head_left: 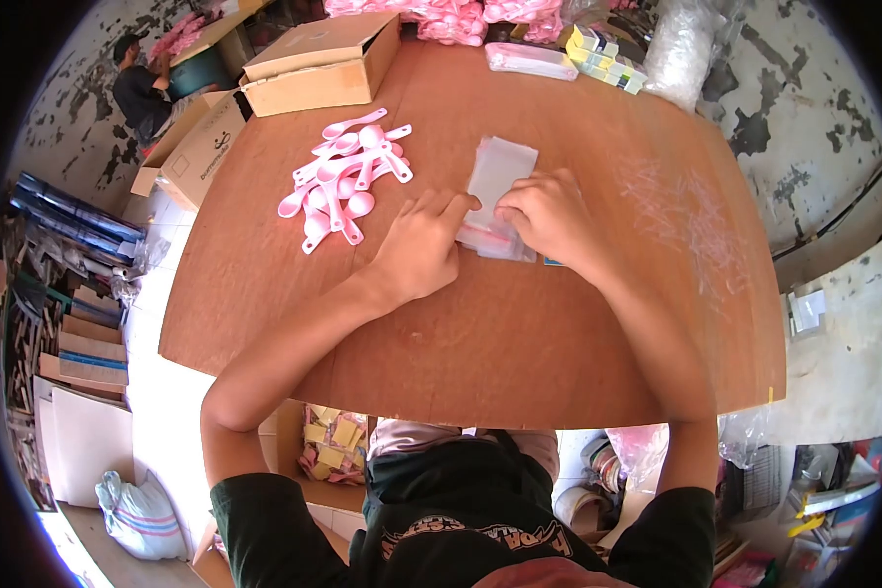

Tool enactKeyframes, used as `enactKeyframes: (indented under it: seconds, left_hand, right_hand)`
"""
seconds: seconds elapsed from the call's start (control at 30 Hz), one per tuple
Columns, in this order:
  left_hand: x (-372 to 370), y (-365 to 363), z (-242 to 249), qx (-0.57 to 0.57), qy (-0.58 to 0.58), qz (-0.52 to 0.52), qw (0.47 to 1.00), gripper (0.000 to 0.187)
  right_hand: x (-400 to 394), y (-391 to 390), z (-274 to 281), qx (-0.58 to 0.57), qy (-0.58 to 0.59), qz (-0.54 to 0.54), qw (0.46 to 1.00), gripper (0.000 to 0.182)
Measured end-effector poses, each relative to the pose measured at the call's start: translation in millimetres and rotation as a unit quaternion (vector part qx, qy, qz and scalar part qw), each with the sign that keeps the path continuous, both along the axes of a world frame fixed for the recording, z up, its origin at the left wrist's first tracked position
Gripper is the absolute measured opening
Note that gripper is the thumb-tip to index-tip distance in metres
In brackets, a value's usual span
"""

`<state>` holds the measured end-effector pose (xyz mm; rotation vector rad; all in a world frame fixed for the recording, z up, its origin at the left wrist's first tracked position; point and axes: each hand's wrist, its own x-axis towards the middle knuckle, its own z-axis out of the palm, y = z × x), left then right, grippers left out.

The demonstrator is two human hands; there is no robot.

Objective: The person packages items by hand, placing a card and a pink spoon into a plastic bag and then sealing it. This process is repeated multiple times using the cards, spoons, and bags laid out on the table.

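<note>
A stack of clear plastic bags [502, 169] lies on the brown table in front of me, its lower end showing a pinkish-red strip. My left hand [423, 242] is closed at the left edge of the stack, thumb and forefinger pinched on a bag. From the right, my right hand [549, 218] bends over the stack, its fingers curled and pinching a bag. How many bags each hand grips is hidden. To the left of my left hand is a loose pile of pink plastic scoops [335, 186]. Part of a small blue item peeks out under my right wrist.
Thin clear plastic pieces [691, 220] are scattered at the table's right. A cardboard box [314, 73], a packet of clear bags [531, 61] and small yellow-white boxes [606, 64] stand along the back. Another person [142, 93] works at the far left. An open carton [328, 441] sits below the front edge.
</note>
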<state>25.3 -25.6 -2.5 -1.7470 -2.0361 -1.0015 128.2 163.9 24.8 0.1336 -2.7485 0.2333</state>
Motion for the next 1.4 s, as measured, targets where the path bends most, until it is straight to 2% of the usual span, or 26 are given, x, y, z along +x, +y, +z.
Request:
enactKeyframes:
  seconds: [0.07, 0.1, 0.2, 0.23, 0.3, 0.37, 0.4, 0.47, 0.5, 0.57, 0.6, 0.63, 0.67, 0.73, 0.8, 0.87, 0.9, 1.0, 1.07, 1.13, 1.17, 1.27, 1.4]
  left_hand:
    - [1, -3, -4, -0.093, -0.049, -0.003, 0.994, 0.050]
    - [0, -5, -6, -0.092, -0.049, -0.001, 0.995, 0.050]
    - [1, -6, -4, -0.105, -0.032, -0.001, 0.994, 0.055]
    - [3, -6, -2, -0.101, -0.036, 0.028, 0.994, 0.054]
    - [9, -6, 2, -0.094, -0.041, 0.055, 0.993, 0.054]
    - [16, -3, 6, 0.060, -0.053, 0.019, 0.997, 0.043]
    - [16, -2, 6, 0.061, -0.054, 0.016, 0.997, 0.043]
    - [12, -3, 4, 0.039, -0.044, -0.074, 0.996, 0.034]
    - [9, -2, -1, 0.040, -0.045, -0.074, 0.995, 0.034]
    - [4, 0, -12, 0.020, -0.127, -0.102, 0.986, 0.024]
    - [2, 0, -17, 0.021, -0.130, -0.100, 0.986, 0.024]
    - [3, -2, -15, 0.021, -0.214, -0.103, 0.971, 0.021]
    - [3, -2, -14, 0.021, -0.295, -0.105, 0.949, 0.018]
    - [1, 1, -17, 0.029, -0.342, -0.109, 0.933, 0.016]
    - [1, 4, -20, 0.035, -0.389, -0.116, 0.913, 0.014]
    - [1, 5, -17, 0.092, -0.505, -0.163, 0.842, 0.013]
    - [-1, 4, -14, 0.082, -0.532, -0.163, 0.827, 0.015]
    - [-3, 0, -7, 0.076, -0.569, -0.140, 0.807, 0.017]
    - [-3, -2, -6, 0.079, -0.569, -0.139, 0.807, 0.019]
    - [-4, -4, -6, 0.079, -0.543, -0.109, 0.829, 0.018]
    - [-3, -5, -5, 0.079, -0.562, -0.107, 0.817, 0.018]
    - [-5, -6, -10, 0.092, -0.563, -0.113, 0.814, 0.025]
    - [-3, -9, -5, 0.074, -0.567, -0.119, 0.812, 0.025]
  right_hand:
    - [-1, 1, 1, -0.041, 0.041, -0.025, 0.998, 0.011]
    - [-2, 2, 2, -0.083, 0.082, -0.052, 0.992, 0.009]
    - [7, -4, 18, -0.060, 0.134, -0.093, 0.985, 0.004]
    - [13, -8, 25, -0.059, 0.134, -0.093, 0.985, 0.004]
    - [27, -15, 34, 0.083, 0.141, -0.013, 0.986, 0.003]
    - [37, -23, 29, 0.098, 0.133, 0.004, 0.986, 0.004]
    - [42, -29, 26, 0.108, 0.126, 0.021, 0.986, 0.006]
    - [51, -36, 25, 0.089, 0.116, 0.029, 0.989, 0.003]
    - [55, -36, 22, 0.056, 0.122, 0.035, 0.990, 0.005]
    - [61, -32, 14, 0.023, 0.126, 0.043, 0.991, 0.008]
    - [65, -27, 9, -0.024, 0.135, 0.014, 0.990, 0.011]
    - [69, -22, 5, -0.072, 0.144, -0.015, 0.987, 0.015]
    - [73, -16, 3, -0.073, 0.141, -0.014, 0.987, 0.015]
    - [83, -3, 1, -0.111, 0.093, -0.052, 0.988, 0.022]
    - [87, 6, -2, -0.086, 0.089, -0.041, 0.991, 0.028]
    - [91, 11, -4, -0.102, 0.058, -0.041, 0.992, 0.029]
    - [91, 14, -7, -0.106, 0.057, -0.045, 0.992, 0.029]
    - [91, 20, -12, -0.089, 0.059, -0.040, 0.993, 0.027]
    - [91, 19, -11, -0.039, 0.098, -0.026, 0.994, 0.020]
    - [90, 21, -14, -0.011, 0.115, -0.035, 0.993, 0.017]
    - [90, 22, -15, 0.019, 0.131, -0.041, 0.990, 0.014]
    - [88, 20, -18, -0.005, 0.162, -0.092, 0.982, 0.010]
    - [83, 26, -18, 0.036, 0.208, -0.074, 0.975, 0.010]
